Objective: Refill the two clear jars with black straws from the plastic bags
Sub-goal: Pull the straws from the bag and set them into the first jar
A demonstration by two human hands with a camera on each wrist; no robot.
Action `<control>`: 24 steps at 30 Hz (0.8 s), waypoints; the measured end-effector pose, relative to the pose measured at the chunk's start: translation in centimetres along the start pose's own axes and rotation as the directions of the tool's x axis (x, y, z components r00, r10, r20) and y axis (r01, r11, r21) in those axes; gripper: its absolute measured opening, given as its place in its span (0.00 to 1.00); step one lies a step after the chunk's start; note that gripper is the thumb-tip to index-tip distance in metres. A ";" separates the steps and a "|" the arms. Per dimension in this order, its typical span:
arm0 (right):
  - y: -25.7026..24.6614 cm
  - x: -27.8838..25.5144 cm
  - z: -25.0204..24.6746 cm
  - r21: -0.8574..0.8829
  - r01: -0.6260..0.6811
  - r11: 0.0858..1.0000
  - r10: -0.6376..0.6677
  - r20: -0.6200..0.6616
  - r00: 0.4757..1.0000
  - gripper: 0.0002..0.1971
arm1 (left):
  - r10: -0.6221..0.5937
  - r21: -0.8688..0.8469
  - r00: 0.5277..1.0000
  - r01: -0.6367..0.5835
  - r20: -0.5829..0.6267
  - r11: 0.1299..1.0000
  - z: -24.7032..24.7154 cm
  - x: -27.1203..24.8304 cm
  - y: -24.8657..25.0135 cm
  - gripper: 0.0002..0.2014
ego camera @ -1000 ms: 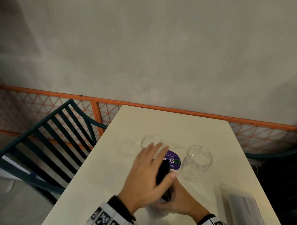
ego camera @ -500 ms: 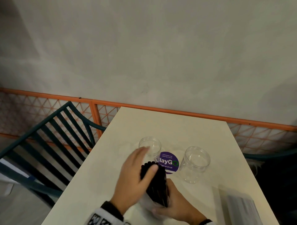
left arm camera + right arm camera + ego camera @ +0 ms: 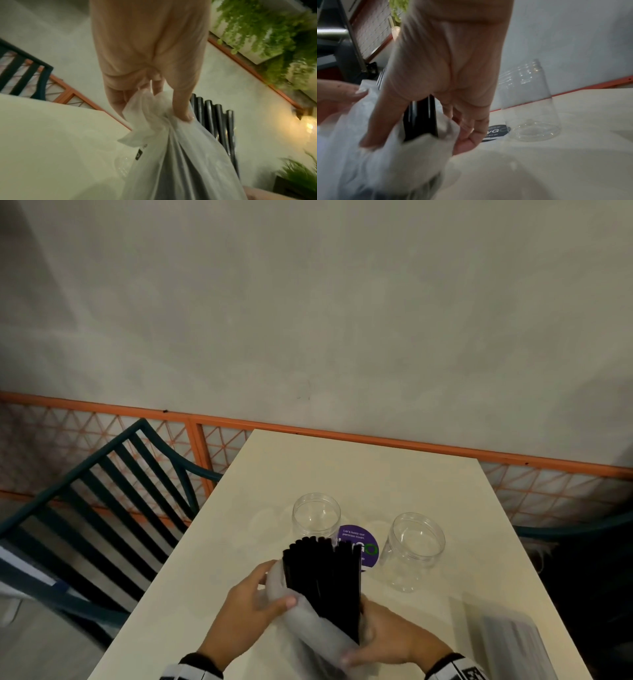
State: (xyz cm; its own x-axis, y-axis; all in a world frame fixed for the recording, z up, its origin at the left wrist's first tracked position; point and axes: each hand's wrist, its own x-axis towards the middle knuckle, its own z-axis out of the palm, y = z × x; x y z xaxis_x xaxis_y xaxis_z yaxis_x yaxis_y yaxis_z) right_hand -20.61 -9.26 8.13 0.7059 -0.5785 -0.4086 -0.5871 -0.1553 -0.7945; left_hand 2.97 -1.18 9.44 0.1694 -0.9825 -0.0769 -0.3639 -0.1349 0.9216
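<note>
The left hand [image 3: 247,606] pinches the bunched mouth of a thin plastic bag [image 3: 301,621], its fingers [image 3: 181,108] clamped on the gathered film, while the right hand [image 3: 394,642] wraps the lower part of the bag with its fingers curled round the bundle of black straws [image 3: 323,573] inside. The straws stand tilted, their upper ends bare above the film, just in front of the left jar [image 3: 315,515]; the right jar [image 3: 416,549] stands apart beyond a purple sticker [image 3: 359,539]. Both jars look empty. The likely trouble is the slack film: if it slips while the bundle is only half free, the straws could fan out and spill across the bench [image 3: 359,474], or snag in the folds and come out in clumps. The jars look light and narrow-mouthed, so a bundle pushed in at an angle could tip one or shove it along. There is open bench behind and between the jars, but the left edge lies close to the left hand, with a dark slatted chair [image 3: 102,508] beside it, and a second bag [image 3: 507,642] lies near the right edge, so room to swing wide is limited on both sides.
</note>
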 end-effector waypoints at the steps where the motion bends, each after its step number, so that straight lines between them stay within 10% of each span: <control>1: -0.2 -0.3 -0.1 0.080 0.031 0.996 -0.028 -0.037 0.999 0.45 | 0.000 -0.010 0.999 -0.001 -0.050 1.000 -0.2 -0.1 0.0 0.36; 8: 1.7 -1.5 -0.1 0.227 0.085 0.970 -0.046 -0.172 0.984 0.29 | -0.029 0.054 0.970 0.043 -0.242 0.998 -0.3 -0.6 -0.6 0.20; 16: 0.2 -0.8 1.3 -0.084 0.060 0.995 -0.092 -0.460 0.883 0.19 | 0.105 0.103 0.935 -0.074 -0.338 0.992 1.6 -1.3 2.0 0.20; 24: -0.6 0.4 3.7 0.273 0.168 0.947 0.046 -0.634 0.772 0.16 | 0.192 0.137 0.949 -0.161 -0.249 0.977 4.1 -1.2 2.8 0.16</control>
State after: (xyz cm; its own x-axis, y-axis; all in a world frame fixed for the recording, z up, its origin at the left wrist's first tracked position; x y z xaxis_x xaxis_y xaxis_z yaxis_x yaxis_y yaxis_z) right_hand -18.52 -6.45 6.75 0.2670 -0.9614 -0.0668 -0.3294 -0.0259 -0.9438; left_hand -1.96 -0.90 10.56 0.3193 -0.9266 0.1985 -0.5087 0.0092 0.8609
